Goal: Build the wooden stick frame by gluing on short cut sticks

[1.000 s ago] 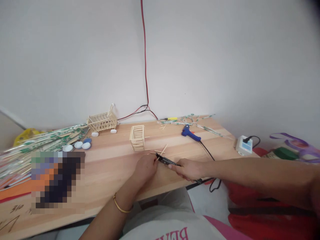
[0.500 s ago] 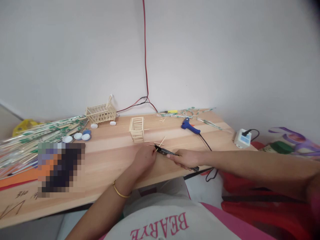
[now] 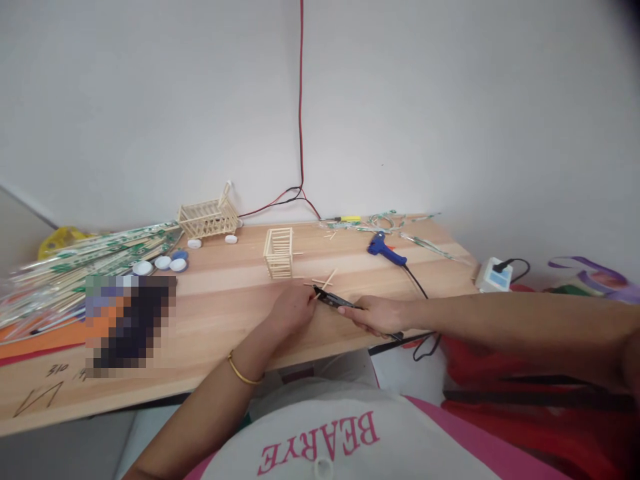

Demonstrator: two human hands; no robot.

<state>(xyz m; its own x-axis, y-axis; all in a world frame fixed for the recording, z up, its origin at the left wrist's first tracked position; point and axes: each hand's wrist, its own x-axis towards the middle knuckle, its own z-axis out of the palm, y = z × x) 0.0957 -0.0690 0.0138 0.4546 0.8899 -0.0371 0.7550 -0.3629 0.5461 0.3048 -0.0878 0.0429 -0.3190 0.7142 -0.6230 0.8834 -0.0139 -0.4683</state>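
Note:
My right hand (image 3: 380, 315) is closed around the handles of black pliers (image 3: 333, 299), whose jaws point left toward my other hand. My left hand (image 3: 294, 307) pinches a thin wooden stick (image 3: 316, 295) right at the jaws; most of the stick is hidden by the fingers. Just beyond the jaws, loose short sticks (image 3: 327, 278) lie crossed on the table. A small open frame of wooden sticks (image 3: 279, 253) stands behind my left hand. Farther back on the left is a stick-built cart (image 3: 209, 219) with white bottle-cap wheels.
A blue glue gun (image 3: 385, 249) lies right of centre, its cord running off the table's front edge. At left are bottle caps (image 3: 163, 263) and wrapped stick bundles (image 3: 115, 257). A white power socket (image 3: 495, 275) sits at the right edge. A yellow-handled tool (image 3: 349, 219) lies by the wall.
The view has shifted slightly, so everything appears a little farther right and higher. Both hands keep the same hold at the pliers and stick.

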